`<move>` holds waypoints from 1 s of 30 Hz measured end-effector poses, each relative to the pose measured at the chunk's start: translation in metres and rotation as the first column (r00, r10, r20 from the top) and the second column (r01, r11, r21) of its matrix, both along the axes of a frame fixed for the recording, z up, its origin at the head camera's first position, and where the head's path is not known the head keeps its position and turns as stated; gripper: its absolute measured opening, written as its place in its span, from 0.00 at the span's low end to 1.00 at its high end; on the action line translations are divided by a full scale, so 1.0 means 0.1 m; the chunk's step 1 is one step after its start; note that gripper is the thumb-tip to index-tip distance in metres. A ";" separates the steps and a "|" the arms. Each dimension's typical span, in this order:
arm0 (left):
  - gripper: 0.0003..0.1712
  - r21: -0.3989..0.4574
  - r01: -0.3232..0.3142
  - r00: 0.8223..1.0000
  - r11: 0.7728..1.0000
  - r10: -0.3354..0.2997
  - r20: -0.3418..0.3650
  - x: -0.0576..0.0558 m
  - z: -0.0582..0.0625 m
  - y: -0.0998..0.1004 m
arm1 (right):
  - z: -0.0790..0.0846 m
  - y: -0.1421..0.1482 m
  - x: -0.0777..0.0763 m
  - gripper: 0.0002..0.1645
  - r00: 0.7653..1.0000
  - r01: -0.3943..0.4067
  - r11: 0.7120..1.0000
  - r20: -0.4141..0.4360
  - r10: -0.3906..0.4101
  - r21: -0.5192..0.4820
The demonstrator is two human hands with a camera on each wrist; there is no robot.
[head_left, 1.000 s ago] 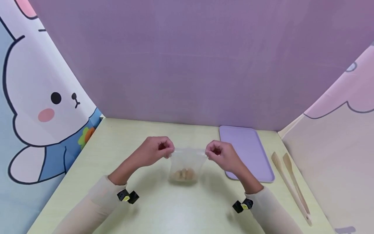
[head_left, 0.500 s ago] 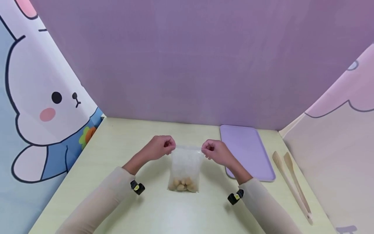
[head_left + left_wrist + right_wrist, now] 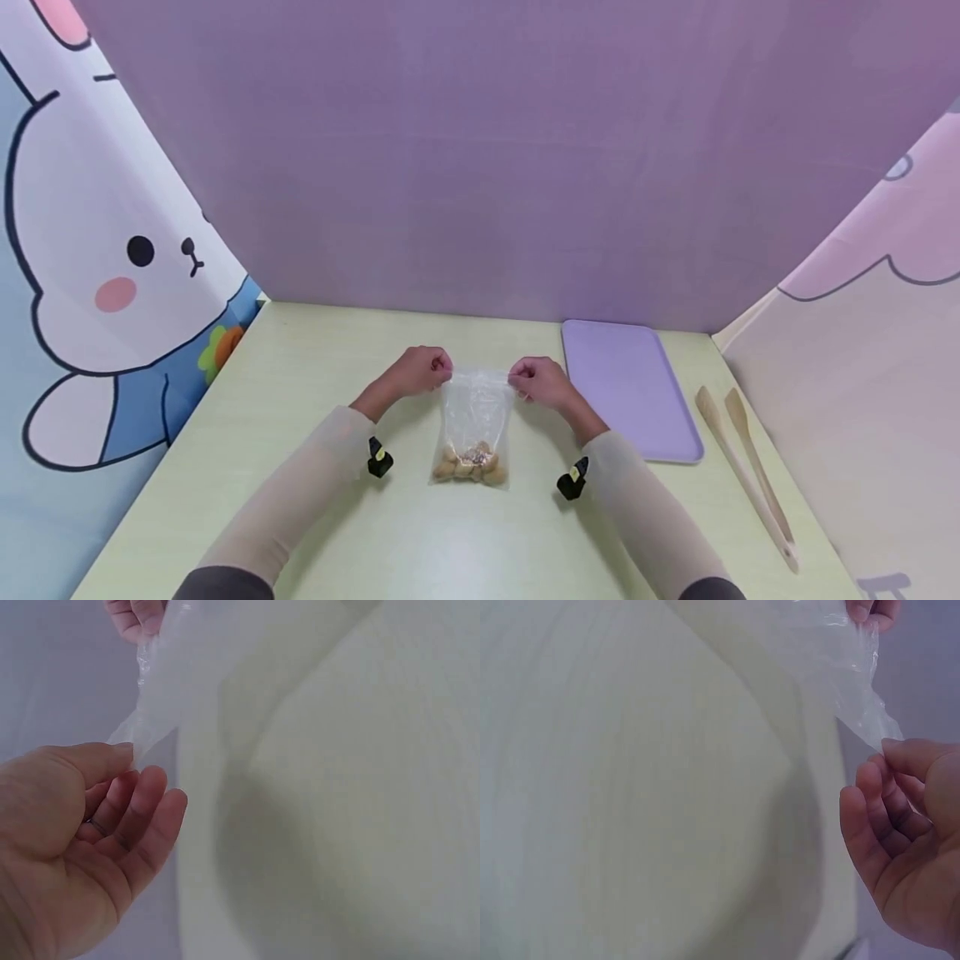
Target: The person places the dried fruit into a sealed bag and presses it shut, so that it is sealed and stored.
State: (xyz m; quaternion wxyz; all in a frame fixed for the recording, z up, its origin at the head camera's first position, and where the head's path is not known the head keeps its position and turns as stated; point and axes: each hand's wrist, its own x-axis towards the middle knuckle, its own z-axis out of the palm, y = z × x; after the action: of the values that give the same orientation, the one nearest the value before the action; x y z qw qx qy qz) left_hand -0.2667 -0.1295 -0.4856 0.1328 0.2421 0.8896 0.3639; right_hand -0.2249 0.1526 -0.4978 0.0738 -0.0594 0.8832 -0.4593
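A clear plastic bag [image 3: 478, 417] with several light brown, rounded pieces [image 3: 471, 463] at its bottom hangs between my two hands in the head view. My left hand [image 3: 420, 372] pinches the bag's top left corner between thumb and forefinger. The top right corner is pinched the same way by my right hand [image 3: 543, 382]. In the left wrist view, the thumb of my left hand [image 3: 97, 832] presses the plastic film [image 3: 161, 697] while the other fingers curl loosely. The right wrist view shows my right hand [image 3: 915, 832] at the opposite corner. What the pieces are is unclear.
A purple tray [image 3: 630, 392] lies on the pale table [image 3: 337, 333] beyond my right hand. Two wooden utensils, a flat-ended one [image 3: 738, 467] and a narrower one [image 3: 757, 458], lie right of it. A purple wall [image 3: 480, 167] stands behind the table.
The bag has tilted so its front faces me more and the pieces show more clearly. My hands have come closer together, and the right hand has shifted left. Both forearms reach further forward.
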 end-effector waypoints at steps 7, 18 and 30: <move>0.08 0.005 -0.043 0.993 0.999 0.042 0.108 -0.02 -0.27 -0.01 | -0.19 -0.01 -0.05 0.06 0.999 0.015 0.997 0.040 -0.018 0.081; 0.06 -0.058 -0.062 0.998 0.996 0.062 -0.007 -0.02 -0.36 0.03 | -0.23 -0.05 -0.04 0.06 0.998 0.065 0.981 -0.006 -0.065 0.184; 0.21 -0.052 -0.051 0.998 0.997 0.053 0.028 0.01 -0.28 0.05 | -0.24 0.03 -0.04 0.09 0.998 0.036 0.997 0.045 -0.039 0.067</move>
State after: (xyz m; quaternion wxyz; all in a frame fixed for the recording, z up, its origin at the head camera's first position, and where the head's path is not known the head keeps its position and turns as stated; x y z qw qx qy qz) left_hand -0.2657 -0.1249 -0.5135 0.1426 0.2098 0.9026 0.3479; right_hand -0.2288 0.1556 -0.5218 0.0875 -0.0294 0.8970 -0.4323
